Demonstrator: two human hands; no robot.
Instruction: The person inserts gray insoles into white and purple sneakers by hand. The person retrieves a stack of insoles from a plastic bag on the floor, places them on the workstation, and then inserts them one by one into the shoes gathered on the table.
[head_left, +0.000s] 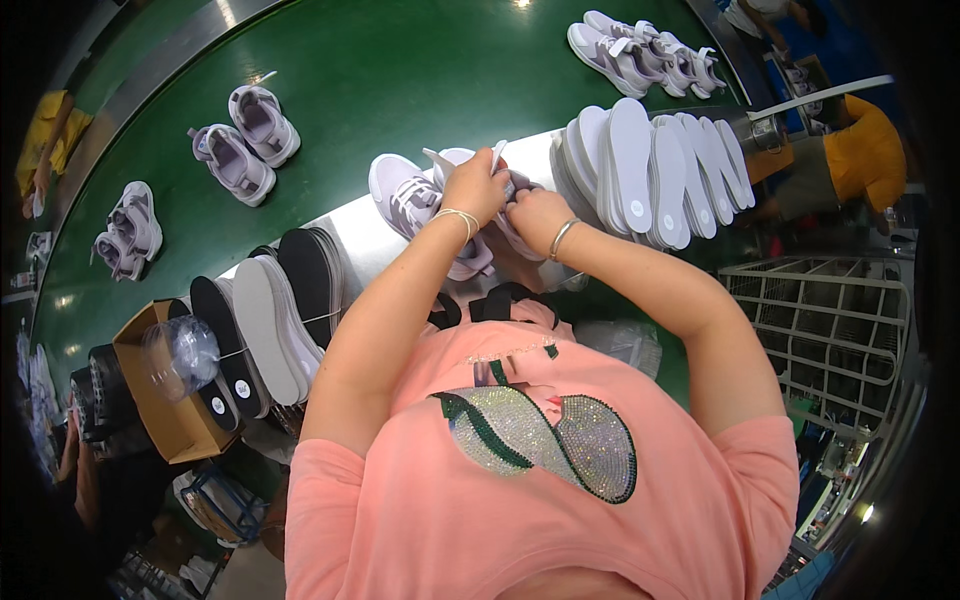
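Both hands are closed on one lilac sneaker (pixel 478 250) at the edge of the pale work ledge (pixel 345 230): the left hand (pixel 474 187) pinches the upper part of the shoe near its tongue and white pull tab, and the right hand (pixel 533 212) clamps the same shoe from the other side, fingers curled into or around the opening, though exactly what the fingertips press is hidden behind the knuckles. The shoe lies directly under and between the two grips, toe pointing toward the person, and its twin, a second lilac sneaker (pixel 402 196), sits touching it just to the left. To work the opening well, it seems best that one hand keeps the collar spread and steady while the other does the fine work, with the shoe braced on the ledge so it does not twist. To the right stands a fanned row of white insoles (pixel 650 165); to the left a stack of grey and black insoles (pixel 275 320) and a cardboard box (pixel 165 400). Beyond, more pairs of lilac sneakers (pixel 245 140) rest apart on the green conveyor belt (pixel 400 70).
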